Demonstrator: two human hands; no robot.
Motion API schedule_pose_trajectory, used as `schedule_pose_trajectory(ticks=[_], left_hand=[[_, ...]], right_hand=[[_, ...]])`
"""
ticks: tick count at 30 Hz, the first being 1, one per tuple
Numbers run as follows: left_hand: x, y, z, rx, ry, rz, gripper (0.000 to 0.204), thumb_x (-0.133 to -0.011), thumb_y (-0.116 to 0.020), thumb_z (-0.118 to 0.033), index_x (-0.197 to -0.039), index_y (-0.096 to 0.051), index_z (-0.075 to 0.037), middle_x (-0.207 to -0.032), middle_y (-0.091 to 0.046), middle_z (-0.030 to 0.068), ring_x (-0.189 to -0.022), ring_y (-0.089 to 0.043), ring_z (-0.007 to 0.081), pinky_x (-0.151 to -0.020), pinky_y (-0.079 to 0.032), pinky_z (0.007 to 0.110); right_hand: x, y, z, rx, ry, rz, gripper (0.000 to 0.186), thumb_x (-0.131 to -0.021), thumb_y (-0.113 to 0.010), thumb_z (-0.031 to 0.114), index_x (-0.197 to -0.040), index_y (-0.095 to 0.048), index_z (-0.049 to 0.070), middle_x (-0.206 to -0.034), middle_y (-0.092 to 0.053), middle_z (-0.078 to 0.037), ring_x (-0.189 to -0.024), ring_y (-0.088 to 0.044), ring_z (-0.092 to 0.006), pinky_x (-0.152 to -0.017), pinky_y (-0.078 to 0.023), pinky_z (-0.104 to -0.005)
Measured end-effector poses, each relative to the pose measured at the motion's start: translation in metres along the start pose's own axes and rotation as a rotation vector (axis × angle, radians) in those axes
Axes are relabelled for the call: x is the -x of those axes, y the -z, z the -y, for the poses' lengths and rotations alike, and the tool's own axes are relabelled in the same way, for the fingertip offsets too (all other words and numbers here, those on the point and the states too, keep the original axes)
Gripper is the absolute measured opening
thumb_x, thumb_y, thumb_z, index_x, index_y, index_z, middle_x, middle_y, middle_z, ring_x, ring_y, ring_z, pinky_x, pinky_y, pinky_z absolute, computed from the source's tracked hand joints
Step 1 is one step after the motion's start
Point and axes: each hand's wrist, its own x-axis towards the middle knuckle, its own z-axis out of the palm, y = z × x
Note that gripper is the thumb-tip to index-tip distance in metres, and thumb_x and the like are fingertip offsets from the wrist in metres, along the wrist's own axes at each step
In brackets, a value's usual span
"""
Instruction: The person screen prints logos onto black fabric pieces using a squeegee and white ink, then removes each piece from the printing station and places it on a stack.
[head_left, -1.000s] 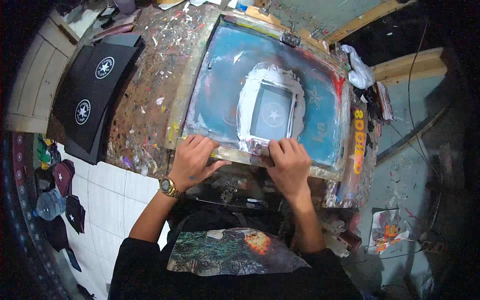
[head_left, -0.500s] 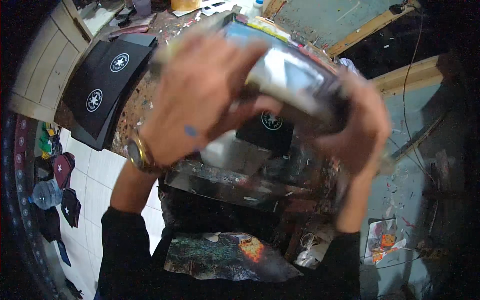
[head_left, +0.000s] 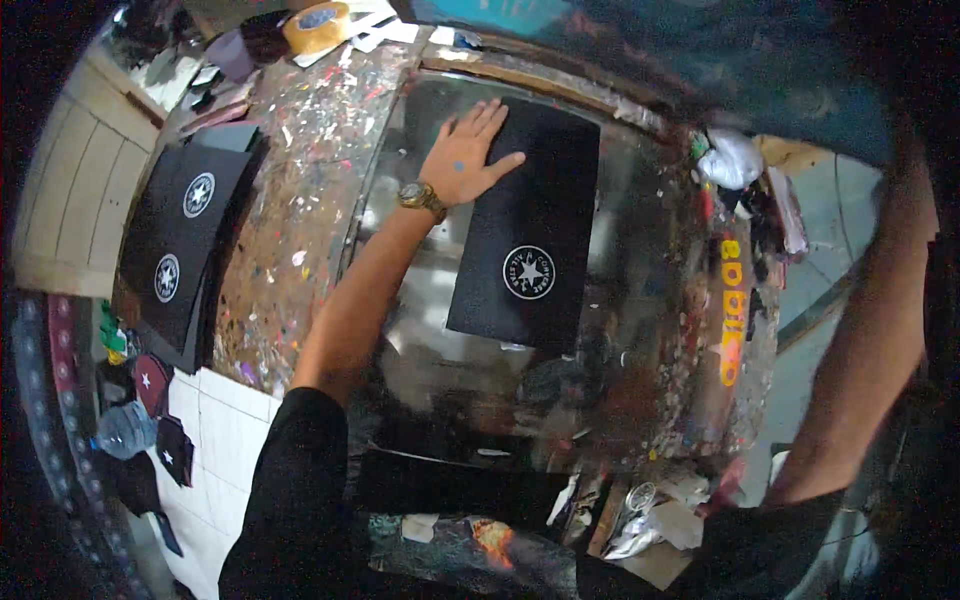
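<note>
My left hand (head_left: 468,158), with a watch (head_left: 420,198) on the wrist, lies flat with fingers spread on the upper left part of a black sheet (head_left: 545,190). One round white star emblem (head_left: 528,272) is printed near the sheet's lower end. The sheet rests on a dark, glossy board (head_left: 420,300) stained with paint. My right forearm (head_left: 850,370) rises along the right side, and its hand is beyond the view.
Left of the board, black sheets with the same emblem (head_left: 199,195) lie in a stack. A tape roll (head_left: 318,28) sits at the far left of the paint-spattered table (head_left: 300,200). A crumpled silvery bundle (head_left: 730,160) lies on the right. A dark teal surface (head_left: 640,50) spans the top.
Both hands were holding a blurred, shiny frame-like object above the sheet. It has left its place between them. My left hand now presses the sheet; my right has moved up and right out of view.
</note>
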Motion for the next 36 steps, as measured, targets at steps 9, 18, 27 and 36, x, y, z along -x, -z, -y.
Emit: schedule_pose_trajectory(ticks=[9,18,27,36], left_hand=[[-0.004,-0.006,0.006,-0.148,-0.076,0.083,0.077,-0.097,-0.056,-0.063,-0.147,-0.055,-0.005,-0.155,-0.053,0.0114,-0.149,-0.042,0.0280,-0.120,-0.028,0.056],[-0.009,0.017,-0.009,-0.131,0.090,0.270,0.083,-0.098,-0.054,-0.063,-0.150,-0.048,0.001,-0.158,-0.046,0.0180,-0.153,-0.033,0.0318,-0.125,-0.019,0.055],[-0.015,0.021,-0.020,-0.103,0.052,0.255,0.081,-0.099,-0.055,-0.061,-0.150,-0.048,0.002,-0.158,-0.045,0.0191,-0.152,-0.035,0.0330,-0.125,-0.019,0.054],[-0.008,0.009,-0.007,-0.118,0.071,0.279,0.083,-0.098,-0.057,-0.061,-0.150,-0.047,0.002,-0.159,-0.045,0.0193,-0.152,-0.035,0.0333,-0.125,-0.018,0.054]], right_hand=[[0.236,-0.045,0.149,-0.305,-0.102,0.291,0.103,-0.066,-0.089,0.051,-0.145,-0.051,-0.003,-0.138,-0.060,-0.022,-0.127,-0.058,-0.0346,-0.113,-0.042,-0.0431],[0.269,-0.071,0.152,-0.412,-0.162,0.361,0.092,-0.071,-0.086,0.046,-0.142,-0.054,-0.004,-0.135,-0.062,-0.021,-0.125,-0.059,-0.0330,-0.112,-0.043,-0.0419],[0.261,-0.069,0.144,-0.415,-0.180,0.366,0.082,-0.076,-0.083,0.042,-0.139,-0.057,-0.004,-0.132,-0.064,-0.020,-0.122,-0.060,-0.0314,-0.111,-0.043,-0.0408],[0.262,-0.068,0.139,-0.427,-0.181,0.367,0.072,-0.081,-0.080,0.038,-0.136,-0.059,-0.004,-0.129,-0.066,-0.018,-0.120,-0.062,-0.0298,-0.110,-0.044,-0.0396]])
